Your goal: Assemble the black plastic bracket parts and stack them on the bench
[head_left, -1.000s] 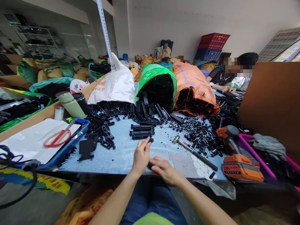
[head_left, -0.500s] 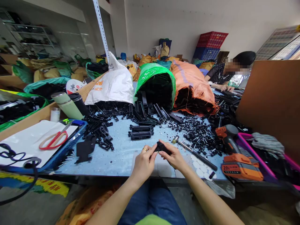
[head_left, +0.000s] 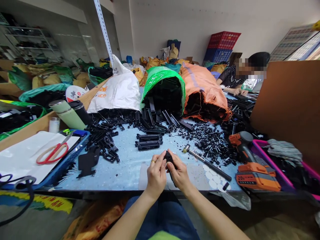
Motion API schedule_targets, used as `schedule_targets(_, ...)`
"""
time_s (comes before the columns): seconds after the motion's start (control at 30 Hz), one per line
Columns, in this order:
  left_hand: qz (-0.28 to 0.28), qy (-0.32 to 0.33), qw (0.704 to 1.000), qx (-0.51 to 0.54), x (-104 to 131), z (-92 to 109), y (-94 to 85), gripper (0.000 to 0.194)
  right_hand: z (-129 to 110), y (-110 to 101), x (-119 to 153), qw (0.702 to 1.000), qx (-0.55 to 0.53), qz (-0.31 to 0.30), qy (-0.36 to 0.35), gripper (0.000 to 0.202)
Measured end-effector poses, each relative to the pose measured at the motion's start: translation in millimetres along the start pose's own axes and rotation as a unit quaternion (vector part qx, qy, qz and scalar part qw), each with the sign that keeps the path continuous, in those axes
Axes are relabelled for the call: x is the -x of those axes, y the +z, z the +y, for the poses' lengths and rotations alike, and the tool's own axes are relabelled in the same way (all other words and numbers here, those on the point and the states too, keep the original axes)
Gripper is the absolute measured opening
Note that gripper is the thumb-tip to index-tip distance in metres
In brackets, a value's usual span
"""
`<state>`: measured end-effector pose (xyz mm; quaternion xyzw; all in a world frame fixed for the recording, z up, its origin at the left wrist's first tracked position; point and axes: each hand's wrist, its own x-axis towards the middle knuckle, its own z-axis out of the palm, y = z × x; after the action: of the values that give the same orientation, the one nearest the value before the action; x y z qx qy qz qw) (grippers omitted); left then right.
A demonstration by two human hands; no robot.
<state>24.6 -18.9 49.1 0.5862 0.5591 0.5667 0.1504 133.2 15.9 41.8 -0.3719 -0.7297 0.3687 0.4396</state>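
Observation:
Between my two hands, just above the table's front edge, is a black plastic part (head_left: 169, 157); fingers cover much of it. My left hand (head_left: 157, 171) grips its left side with fingertips and thumb, and wears a ring. My right hand (head_left: 178, 170) is closed around the other side, where a dark length of the part shows below the palm. Beyond the hands lie black bar-shaped pieces (head_left: 149, 141), set side by side. To the right rests a hammer (head_left: 207, 162) with a dark grip. Black pieces with metal pins (head_left: 210, 141) are heaped behind it.
An orange cordless drill (head_left: 257, 176) and a pink-rimmed basket (head_left: 275, 166) stand at right. Red scissors (head_left: 53, 153) lie on paper in a blue basket (head_left: 82, 141) at left. White, green (head_left: 162, 74) and orange sacks line the back. A co-worker (head_left: 231, 78) sits at far right.
The black part has been turned from lying crosswise to pointing more up and down. Both hands have drawn closer together around it, and the view has shifted slightly.

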Motion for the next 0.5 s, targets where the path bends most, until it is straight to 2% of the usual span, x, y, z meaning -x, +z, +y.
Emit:
schedule_targets(0.1, 0.014, -0.045, 0.999, -0.007, 4.6, -13.7, 6.4, 0.035, 11.4, 7.8, 1.1, 0.998, -0.021, -0.03, 0.044, 0.049)
schedule_targets(0.17, 0.028, -0.098, 0.995, -0.015, 12.9, -25.4, 13.8, 0.035, 23.8, 7.9, -1.6, 0.996, -0.006, -0.082, 0.045, 0.048)
schedule_targets(0.27, 0.003, -0.16, 0.983, -0.088, 24.0, -42.0, 19.0, 0.039, 53.4, -14.0, -21.6, 0.983, 0.105, -0.149, 0.011, 0.043)
schedule_targets(0.3, -0.034, -0.149, 0.98, -0.128, 24.8, -45.7, 18.4, 0.042, 65.9, -27.9, -33.7, 0.976, 0.159, -0.147, 0.013, 0.041)
schedule_targets(0.37, -0.161, -0.064, 0.965, -0.199, 19.6, -48.8, 15.2, 0.05, 92.5, -62.7, -65.0, 0.959, 0.263, -0.092, 0.051, 0.038)
schedule_targets(0.43, -0.303, 0.045, 0.923, -0.233, 6.8, -47.6, 12.0, 0.055, 117.7, -102.3, -101.4, 0.933, 0.348, -0.022, 0.093, 0.037)
schedule_targets(0.5, -0.387, 0.105, 0.878, -0.263, -7.8, -46.2, 10.2, 0.055, 138.6, -143.3, -137.0, 0.916, 0.384, 0.03, 0.114, 0.043)
